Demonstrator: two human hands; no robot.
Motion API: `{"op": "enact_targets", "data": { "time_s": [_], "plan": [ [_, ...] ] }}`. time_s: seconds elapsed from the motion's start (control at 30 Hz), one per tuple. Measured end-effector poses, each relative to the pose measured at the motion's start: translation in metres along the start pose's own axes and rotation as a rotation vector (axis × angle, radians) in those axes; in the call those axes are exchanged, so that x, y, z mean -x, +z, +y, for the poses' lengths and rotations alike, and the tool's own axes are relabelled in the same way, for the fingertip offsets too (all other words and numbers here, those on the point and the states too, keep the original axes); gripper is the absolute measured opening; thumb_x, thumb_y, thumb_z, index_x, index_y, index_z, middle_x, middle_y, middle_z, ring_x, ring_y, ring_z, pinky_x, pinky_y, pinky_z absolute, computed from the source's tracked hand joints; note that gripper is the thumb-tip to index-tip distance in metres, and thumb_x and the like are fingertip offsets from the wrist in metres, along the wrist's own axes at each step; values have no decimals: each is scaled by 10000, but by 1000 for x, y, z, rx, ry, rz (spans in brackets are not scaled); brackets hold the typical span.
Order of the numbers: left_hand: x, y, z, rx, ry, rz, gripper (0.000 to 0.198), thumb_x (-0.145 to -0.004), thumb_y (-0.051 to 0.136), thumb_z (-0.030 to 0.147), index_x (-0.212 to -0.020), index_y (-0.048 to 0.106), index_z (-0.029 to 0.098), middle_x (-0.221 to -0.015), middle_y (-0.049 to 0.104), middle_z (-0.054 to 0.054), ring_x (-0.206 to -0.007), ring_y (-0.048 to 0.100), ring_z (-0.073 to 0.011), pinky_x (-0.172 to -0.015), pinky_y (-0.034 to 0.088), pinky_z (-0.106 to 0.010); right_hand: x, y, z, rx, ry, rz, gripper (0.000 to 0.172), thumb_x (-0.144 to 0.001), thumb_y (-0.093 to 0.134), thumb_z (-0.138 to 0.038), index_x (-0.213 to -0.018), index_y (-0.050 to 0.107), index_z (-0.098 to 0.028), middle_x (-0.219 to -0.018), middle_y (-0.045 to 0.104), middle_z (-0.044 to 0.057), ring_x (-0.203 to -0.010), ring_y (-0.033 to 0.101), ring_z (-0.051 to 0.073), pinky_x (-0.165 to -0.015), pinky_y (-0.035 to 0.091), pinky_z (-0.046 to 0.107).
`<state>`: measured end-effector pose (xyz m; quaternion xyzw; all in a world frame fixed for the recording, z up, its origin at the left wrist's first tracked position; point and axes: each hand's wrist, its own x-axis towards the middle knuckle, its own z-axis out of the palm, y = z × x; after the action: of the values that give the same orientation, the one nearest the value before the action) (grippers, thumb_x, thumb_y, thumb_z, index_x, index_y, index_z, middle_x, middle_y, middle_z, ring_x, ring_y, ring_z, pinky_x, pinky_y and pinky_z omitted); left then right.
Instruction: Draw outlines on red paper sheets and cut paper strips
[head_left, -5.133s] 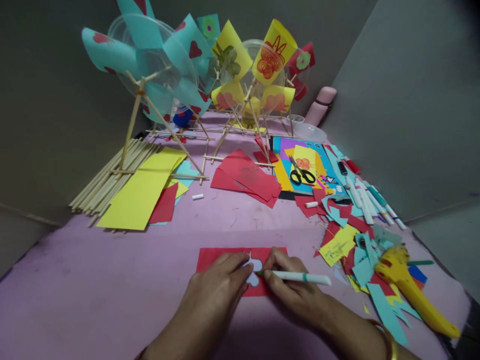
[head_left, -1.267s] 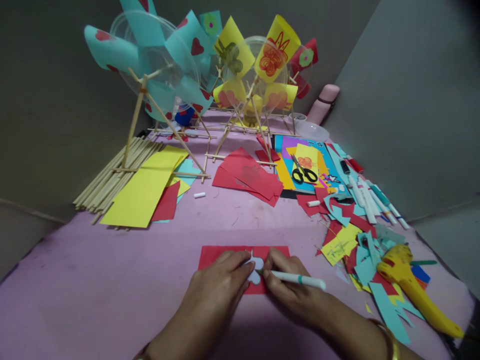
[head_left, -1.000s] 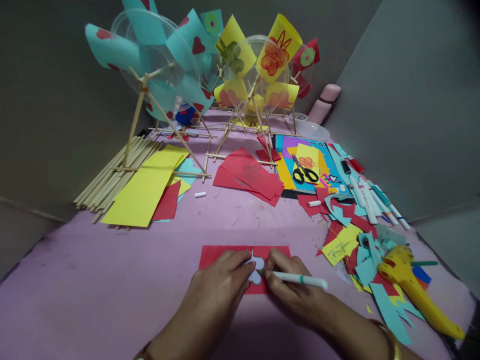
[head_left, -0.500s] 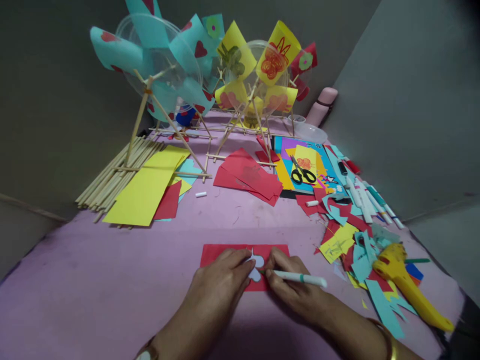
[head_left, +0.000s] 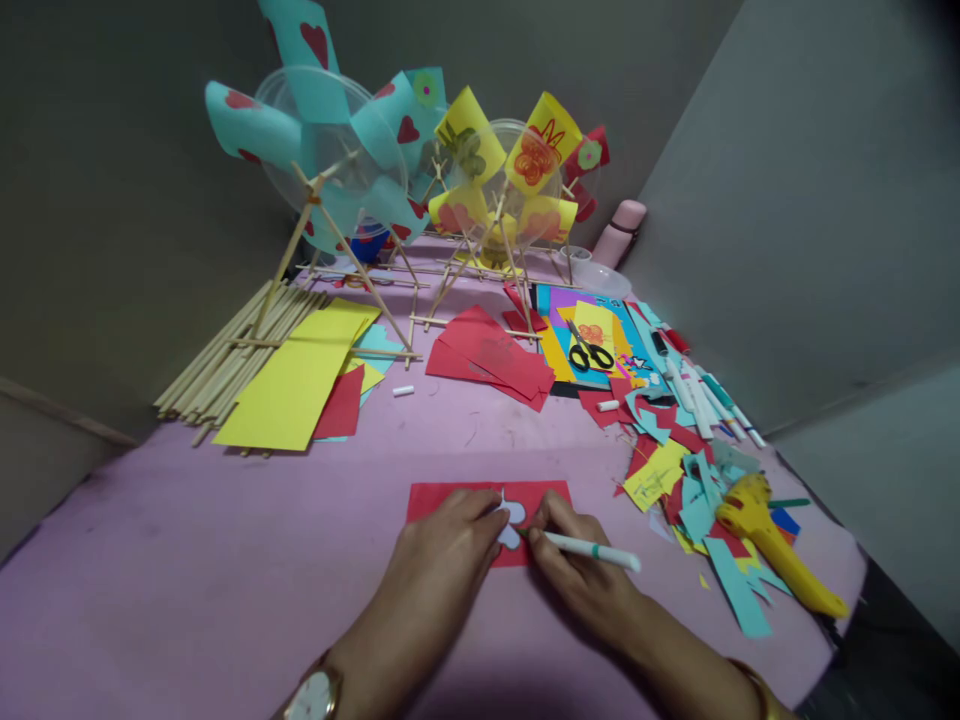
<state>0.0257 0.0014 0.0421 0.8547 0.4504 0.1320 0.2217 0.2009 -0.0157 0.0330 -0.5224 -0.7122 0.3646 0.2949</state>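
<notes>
A red paper rectangle [head_left: 441,496] lies flat near the front middle of the table. On it rests a small pale butterfly- or flower-like paper cutout [head_left: 513,513]. My left hand [head_left: 442,560] presses the cutout down from the left, thumb and fingertips together on its edge and covering part of it. A white marker with a green band [head_left: 604,553] is pinched in my right hand [head_left: 581,580]. Its green tip touches down by the cutout's right edge, partly hidden by my fingers.
Scissors [head_left: 589,353] lie on a colourful book [head_left: 556,380]. A yellow glue gun [head_left: 784,555], paper scraps [head_left: 705,500] and markers [head_left: 694,395] fill the right side. Sticks [head_left: 217,365], yellow sheets [head_left: 289,390] and red sheets [head_left: 487,350] lie farther back, before paper pinwheel-like wheels [head_left: 322,130].
The camera view has shifted slightly, so the background sits lower and the right-side items farther left. Both hands keep their hold, the marker tip staying by the cutout's right edge.
</notes>
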Motion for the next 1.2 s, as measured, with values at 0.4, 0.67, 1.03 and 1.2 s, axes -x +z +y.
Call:
{"op": "enact_targets", "data": {
  "time_s": [0.4, 0.67, 1.03, 1.2],
  "plan": [
    [1, 1, 0, -20, 18, 24, 227, -935, 468, 222, -1107, 614, 242, -1146, 635, -43, -1028, 592, -242, -803, 517, -375, 4, 1, 7, 22, -44, 19, 137, -856, 365, -188, -730, 353, -238, -570, 367, -74, -468, 340, 122, -485, 276, 251],
    [3, 2, -1, -20, 27, 31, 238, -920, 475, 181, -1104, 616, 237, -1146, 628, -51, -1042, 584, -238, -835, 506, -369, 6, 0, 6, 51, -60, 9, 125, -840, 362, -180, -727, 361, -234, -561, 385, -68, -468, 367, 124, -492, 275, 251],
    [1, 1, -1, -8, 25, 27, 241, -921, 470, 187, -1101, 621, 244, -1157, 622, -49, -1045, 577, -230, -848, 502, -368, 8, -1, 3, 51, -89, -14, 143, -835, 369, -164, -711, 361, -235, -554, 389, -71, -466, 375, 115, -483, 284, 237],
    [2, -1, 0, -4, 20, 18, 246, -911, 482, 171, -1103, 620, 241, -1152, 625, -50, -1038, 581, -240, -828, 511, -384, 9, -1, 3, 22, -89, -9, 143, -833, 388, -164, -708, 380, -233, -546, 397, -70, -463, 381, 114, -473, 295, 232]
  ]
}}
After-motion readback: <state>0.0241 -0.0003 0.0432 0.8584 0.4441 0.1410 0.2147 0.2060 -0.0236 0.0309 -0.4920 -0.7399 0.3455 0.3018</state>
